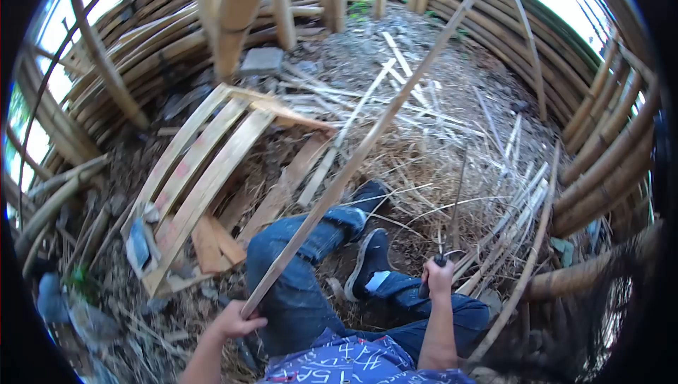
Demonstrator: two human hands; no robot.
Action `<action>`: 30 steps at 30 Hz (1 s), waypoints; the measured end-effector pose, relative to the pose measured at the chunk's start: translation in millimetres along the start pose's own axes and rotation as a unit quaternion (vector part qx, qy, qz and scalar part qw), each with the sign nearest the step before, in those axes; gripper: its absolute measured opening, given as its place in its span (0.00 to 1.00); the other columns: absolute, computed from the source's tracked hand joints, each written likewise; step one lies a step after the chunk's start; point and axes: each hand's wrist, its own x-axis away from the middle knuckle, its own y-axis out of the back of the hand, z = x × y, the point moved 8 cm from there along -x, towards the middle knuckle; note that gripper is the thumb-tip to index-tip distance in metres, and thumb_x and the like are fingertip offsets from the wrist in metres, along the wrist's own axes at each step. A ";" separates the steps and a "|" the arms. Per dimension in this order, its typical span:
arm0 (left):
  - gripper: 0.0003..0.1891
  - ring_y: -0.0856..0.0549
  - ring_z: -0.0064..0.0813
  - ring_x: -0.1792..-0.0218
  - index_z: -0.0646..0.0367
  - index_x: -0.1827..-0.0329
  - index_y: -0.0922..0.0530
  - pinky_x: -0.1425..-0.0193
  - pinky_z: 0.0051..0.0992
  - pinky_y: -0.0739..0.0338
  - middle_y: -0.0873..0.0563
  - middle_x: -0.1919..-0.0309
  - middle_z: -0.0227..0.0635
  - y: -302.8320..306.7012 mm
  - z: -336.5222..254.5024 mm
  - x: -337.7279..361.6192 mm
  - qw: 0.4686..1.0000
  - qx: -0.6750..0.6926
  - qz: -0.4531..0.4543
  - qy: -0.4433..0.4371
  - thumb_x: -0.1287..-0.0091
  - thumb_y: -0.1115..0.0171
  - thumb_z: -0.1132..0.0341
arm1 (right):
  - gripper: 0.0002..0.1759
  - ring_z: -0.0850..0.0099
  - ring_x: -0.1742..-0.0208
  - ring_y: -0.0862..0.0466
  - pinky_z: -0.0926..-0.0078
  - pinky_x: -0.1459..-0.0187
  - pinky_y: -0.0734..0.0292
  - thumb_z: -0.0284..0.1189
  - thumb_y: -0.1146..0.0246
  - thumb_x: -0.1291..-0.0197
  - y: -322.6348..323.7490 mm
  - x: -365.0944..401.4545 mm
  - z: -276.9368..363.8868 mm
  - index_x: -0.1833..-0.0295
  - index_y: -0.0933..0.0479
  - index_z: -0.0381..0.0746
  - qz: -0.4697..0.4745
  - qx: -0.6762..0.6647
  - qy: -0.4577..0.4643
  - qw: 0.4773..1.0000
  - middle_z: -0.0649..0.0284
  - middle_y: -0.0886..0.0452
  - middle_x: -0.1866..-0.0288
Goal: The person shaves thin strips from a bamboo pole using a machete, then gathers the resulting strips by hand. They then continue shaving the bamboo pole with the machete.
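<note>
My left hand [239, 320] is closed round the lower end of a long wooden strip [360, 153], which slants up and right across my leg and over the ground. My right hand [438, 276], near my right knee, is wrapped round the dark handle of a tool [459, 200] with a long, thin blade pointing up. The blade's exact shape is hard to make out. My legs in jeans [282, 271] are bent, with dark shoes [369, 260] on the ground between the hands.
A slatted wooden pallet [201, 162] lies at the left. Split strips [402, 66] and dry straw [409, 165] litter the ground ahead. A grey block [262, 61] sits near the bamboo wall [487, 38]. More strips [512, 222] and a curved pole [533, 257] lie at the right.
</note>
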 end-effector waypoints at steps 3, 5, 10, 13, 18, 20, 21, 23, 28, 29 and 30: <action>0.19 0.31 0.20 0.78 0.60 0.76 0.27 0.74 0.28 0.33 0.27 0.83 0.28 4.3 -24.2 3.2 0.994 -0.099 -0.042 -0.028 0.42 0.28 0.57 | 0.06 0.75 0.88 0.31 0.77 0.85 0.35 0.22 0.42 0.47 -4.4 33.0 -22.3 0.75 0.31 0.38 0.019 -0.017 -0.051 0.998 0.65 0.31 0.85; 0.18 0.31 0.21 0.79 0.60 0.75 0.27 0.74 0.29 0.32 0.26 0.83 0.30 7.0 -39.7 7.5 0.990 -0.106 -0.075 -0.054 0.39 0.30 0.57 | 0.08 0.77 0.88 0.29 0.78 0.84 0.34 0.20 0.42 0.49 -0.9 43.7 -14.5 0.79 0.28 0.37 0.026 -0.016 -0.049 0.998 0.66 0.29 0.86; 0.13 0.25 0.30 0.80 0.64 0.68 0.22 0.73 0.32 0.30 0.23 0.83 0.40 22.4 -89.3 44.1 0.963 -0.171 -0.181 -0.104 0.38 0.33 0.62 | 0.07 0.77 0.88 0.29 0.80 0.84 0.35 0.19 0.40 0.47 -3.9 68.1 34.5 0.75 0.28 0.37 0.030 -0.014 0.025 0.999 0.66 0.28 0.85; 0.12 0.23 0.45 0.79 0.65 0.66 0.21 0.71 0.35 0.28 0.22 0.80 0.49 28.9 -93.4 64.1 0.947 -0.210 -0.212 -0.118 0.41 0.32 0.63 | 0.05 0.77 0.87 0.29 0.80 0.84 0.35 0.19 0.40 0.45 -12.8 81.0 56.6 0.72 0.28 0.37 0.058 -0.037 0.053 0.996 0.66 0.28 0.83; 0.14 0.19 0.53 0.71 0.66 0.65 0.22 0.66 0.41 0.27 0.20 0.75 0.54 24.2 -137.5 80.8 0.941 -0.257 -0.187 -0.117 0.38 0.35 0.61 | 0.06 0.78 0.86 0.28 0.81 0.84 0.35 0.18 0.38 0.47 -41.3 102.8 106.6 0.72 0.28 0.36 0.132 0.000 0.130 0.983 0.67 0.27 0.82; 0.13 0.22 0.47 0.74 0.66 0.65 0.23 0.67 0.38 0.29 0.22 0.77 0.51 18.5 -146.8 72.3 0.944 -0.239 -0.180 -0.136 0.39 0.34 0.62 | 0.07 0.81 0.84 0.29 0.81 0.81 0.35 0.18 0.37 0.50 -55.7 114.9 126.0 0.74 0.29 0.36 0.160 0.052 0.148 0.975 0.69 0.29 0.82; 0.13 0.26 0.40 0.77 0.66 0.66 0.24 0.69 0.35 0.31 0.24 0.79 0.48 15.1 -151.1 66.4 0.948 -0.221 -0.170 -0.155 0.40 0.33 0.63 | 0.07 0.81 0.84 0.29 0.81 0.81 0.35 0.18 0.37 0.50 -57.3 117.6 130.9 0.74 0.29 0.36 0.155 0.051 0.144 0.976 0.69 0.29 0.82; 0.13 0.27 0.34 0.77 0.66 0.65 0.24 0.70 0.33 0.32 0.27 0.80 0.43 5.9 -153.5 51.4 0.953 -0.212 -0.143 -0.161 0.38 0.33 0.63 | 0.08 0.83 0.80 0.30 0.81 0.77 0.36 0.19 0.35 0.53 -67.6 130.0 144.8 0.76 0.29 0.36 0.192 0.137 0.205 0.950 0.71 0.30 0.82; 0.12 0.33 0.15 0.75 0.64 0.64 0.23 0.73 0.23 0.38 0.29 0.80 0.23 -13.3 -138.6 24.6 0.980 -0.093 -0.086 -0.152 0.33 0.36 0.63 | 0.11 0.83 0.77 0.33 0.79 0.75 0.36 0.24 0.32 0.54 -82.1 158.2 154.6 0.76 0.28 0.33 0.210 0.154 0.222 0.940 0.71 0.31 0.82; 0.12 0.34 0.13 0.75 0.64 0.65 0.23 0.74 0.22 0.39 0.29 0.79 0.21 -14.1 -138.0 20.7 0.985 -0.058 -0.072 -0.149 0.32 0.36 0.62 | 0.11 0.83 0.77 0.33 0.79 0.75 0.36 0.24 0.32 0.54 -81.5 159.1 156.6 0.76 0.28 0.33 0.200 0.152 0.222 0.942 0.71 0.31 0.82; 0.13 0.36 0.12 0.76 0.63 0.66 0.24 0.75 0.21 0.41 0.31 0.79 0.18 -12.3 -137.3 19.7 0.988 -0.035 -0.073 -0.133 0.31 0.36 0.61 | 0.11 0.83 0.78 0.33 0.78 0.75 0.36 0.25 0.31 0.53 -82.0 162.0 158.6 0.76 0.28 0.33 0.201 0.180 0.228 0.935 0.71 0.31 0.83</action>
